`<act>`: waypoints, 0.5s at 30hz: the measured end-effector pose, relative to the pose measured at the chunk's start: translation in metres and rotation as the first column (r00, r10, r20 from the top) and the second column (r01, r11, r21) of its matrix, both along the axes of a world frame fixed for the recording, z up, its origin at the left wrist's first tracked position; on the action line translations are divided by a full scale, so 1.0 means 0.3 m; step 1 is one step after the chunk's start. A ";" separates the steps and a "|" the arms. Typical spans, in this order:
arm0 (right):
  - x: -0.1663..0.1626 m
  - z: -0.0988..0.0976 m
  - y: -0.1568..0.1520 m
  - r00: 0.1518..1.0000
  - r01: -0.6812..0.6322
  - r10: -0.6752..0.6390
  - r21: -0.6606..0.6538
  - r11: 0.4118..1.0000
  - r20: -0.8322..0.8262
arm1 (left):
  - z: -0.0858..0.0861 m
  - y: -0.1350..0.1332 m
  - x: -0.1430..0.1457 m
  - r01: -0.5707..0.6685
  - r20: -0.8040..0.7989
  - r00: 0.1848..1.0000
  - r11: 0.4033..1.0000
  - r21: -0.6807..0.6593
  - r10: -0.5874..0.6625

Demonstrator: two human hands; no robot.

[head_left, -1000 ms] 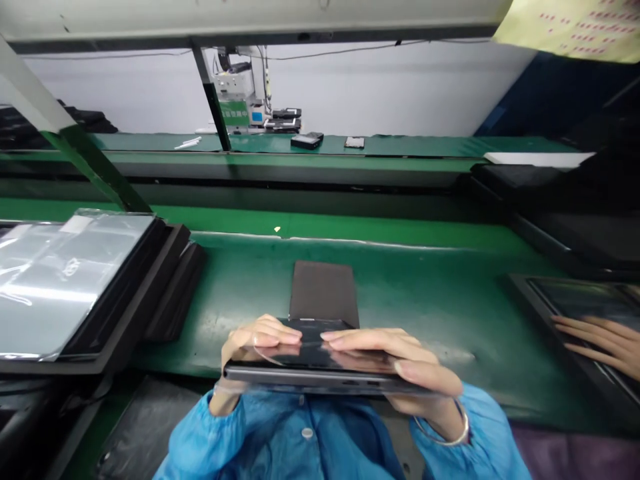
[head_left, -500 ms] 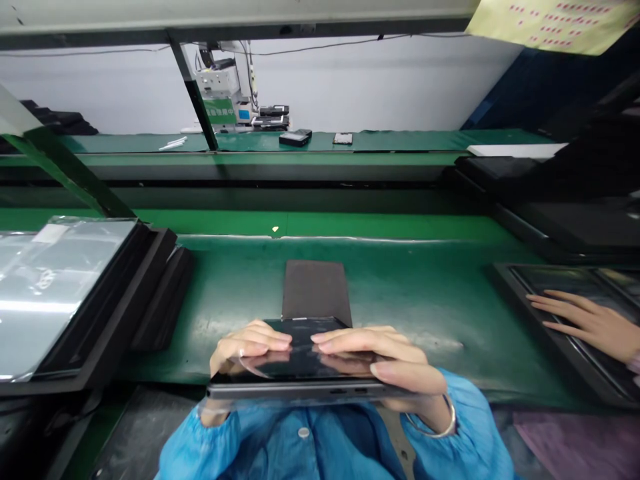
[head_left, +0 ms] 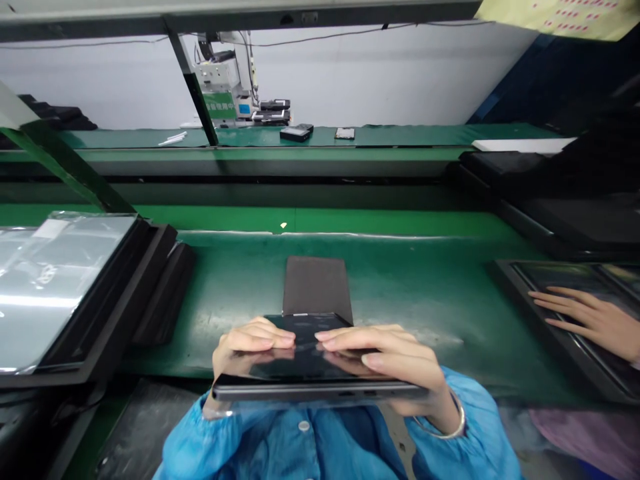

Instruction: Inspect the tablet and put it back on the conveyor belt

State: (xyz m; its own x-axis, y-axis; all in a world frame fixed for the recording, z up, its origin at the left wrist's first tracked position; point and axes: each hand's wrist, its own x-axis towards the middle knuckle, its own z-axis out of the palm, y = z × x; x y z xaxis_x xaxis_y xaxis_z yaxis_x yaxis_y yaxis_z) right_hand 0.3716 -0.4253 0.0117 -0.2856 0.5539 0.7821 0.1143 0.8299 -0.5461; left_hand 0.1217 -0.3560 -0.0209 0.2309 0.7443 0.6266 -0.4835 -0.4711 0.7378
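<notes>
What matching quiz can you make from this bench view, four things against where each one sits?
Things:
1. flat dark glossy tablet
2. dark rectangular mat
3. clear shiny plastic film
4. co-worker's hand

Places:
A. on the black tray stack at left
B. on a dark screen in a tray at right
C. between the left hand and right hand
D. flat on the green belt beyond the tablet

Pairs: 1-C, 2-D, 3-A, 4-B
</notes>
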 end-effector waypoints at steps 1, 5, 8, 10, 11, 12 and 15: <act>0.000 0.000 -0.002 1.000 0.006 -0.006 0.005 1.000 -0.001 | -0.002 -0.004 0.007 -0.008 0.001 1.000 0.997 0.078 0.008; 0.012 0.025 -0.025 1.000 -0.003 0.004 -0.068 0.998 0.009 | -0.008 -0.022 0.020 -0.051 -0.056 0.996 0.974 0.221 0.065; 0.032 0.090 -0.061 0.980 0.153 -0.144 -0.058 0.987 0.137 | 0.020 -0.032 0.009 -0.028 -0.103 0.993 0.967 0.251 0.055; 0.047 0.150 -0.093 0.912 0.296 -0.292 0.032 0.955 0.289 | 0.074 -0.042 0.001 -0.025 -0.140 0.988 0.959 0.281 0.067; 0.055 0.180 -0.110 0.875 0.345 -0.351 0.079 0.935 0.332 | 0.111 -0.049 -0.001 -0.022 -0.182 0.980 0.950 0.313 0.082; 0.061 0.207 -0.126 0.848 0.365 -0.383 0.121 0.923 0.365 | 0.152 -0.057 -0.001 -0.009 -0.250 0.962 0.934 0.358 0.105; 0.066 0.261 -0.157 0.807 0.331 -0.344 0.114 0.937 0.480 | 0.275 -0.086 0.018 0.104 -0.521 0.820 0.834 0.542 0.236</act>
